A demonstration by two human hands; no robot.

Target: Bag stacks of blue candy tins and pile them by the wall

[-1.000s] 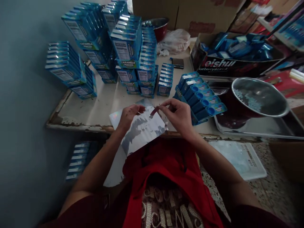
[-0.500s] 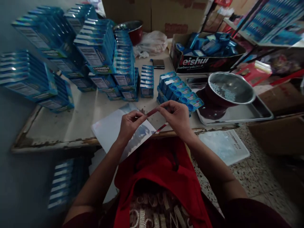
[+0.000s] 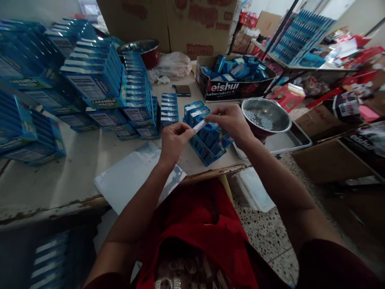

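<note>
A short, narrow strip (image 3: pixel 199 126), white on the side that shows, is stretched between both hands. My left hand (image 3: pixel 176 141) pinches its near end between thumb and fingertips. Its far end is pinched by my right hand (image 3: pixel 231 121). Directly below the strip is a blue display carton (image 3: pixel 205 157) divided into compartments. Small blue packs (image 3: pixel 195 107) with round openings stand in it, and my right hand hides part of them. A pale, glossy sheet or bag (image 3: pixel 123 173) lies under my left forearm, at the table edge.
Stacks of blue candy cartons (image 3: pixel 93 80) fill the left of the table (image 3: pixel 81 160). A metal bowl (image 3: pixel 281 127) with small pale pieces stands on a metal tray (image 3: pixel 300 140) at right. Behind is an open black box (image 3: pixel 222 89) of blue packs. A brown wallet-like object (image 3: pixel 183 90) lies nearby.
Both hands have moved from above the sheet to over the blue carton. The strip showed dark red before and shows white now. The camera view has swung to the right.
</note>
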